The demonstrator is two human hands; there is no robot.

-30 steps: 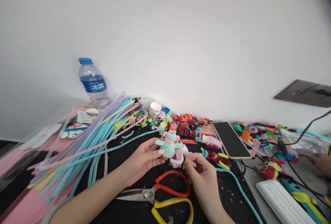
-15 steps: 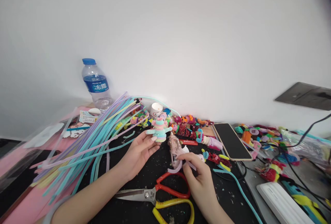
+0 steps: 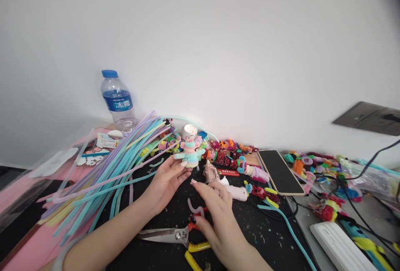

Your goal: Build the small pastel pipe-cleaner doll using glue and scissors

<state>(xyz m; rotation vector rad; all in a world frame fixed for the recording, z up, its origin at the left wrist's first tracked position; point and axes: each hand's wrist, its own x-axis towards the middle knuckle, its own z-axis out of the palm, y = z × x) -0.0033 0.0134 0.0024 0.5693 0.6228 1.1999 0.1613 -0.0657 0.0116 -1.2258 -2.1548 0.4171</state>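
Note:
My left hand (image 3: 167, 181) holds up a small pastel figure (image 3: 190, 154) of fuzzy pipe cleaner, pinched by its lower part. Pink, mint and yellow bands show on it. My right hand (image 3: 215, 217), thumb and index finger wide apart, hovers over the scissors (image 3: 168, 235). A short curved lilac pipe cleaner piece (image 3: 195, 210) shows between that thumb and index finger; whether other fingers touch it is hidden. Behind the right hand lies a pale pink glue gun (image 3: 236, 192) with a dirty, crusted nozzle end. My right hand covers much of the scissors' red and yellow handles.
A bundle of long pastel pipe cleaners (image 3: 103, 183) spreads at left, before a water bottle (image 3: 118, 100). Several finished figures (image 3: 225, 158) line the wall. A phone (image 3: 279, 171), cables and a white power strip (image 3: 339, 244) are at right. Scraps litter the black mat (image 3: 250, 237).
My right hand has moved left from the glue gun, and its thumb and index finger have spread. The lilac piece has shifted left too. The figure has turned slightly in my left hand.

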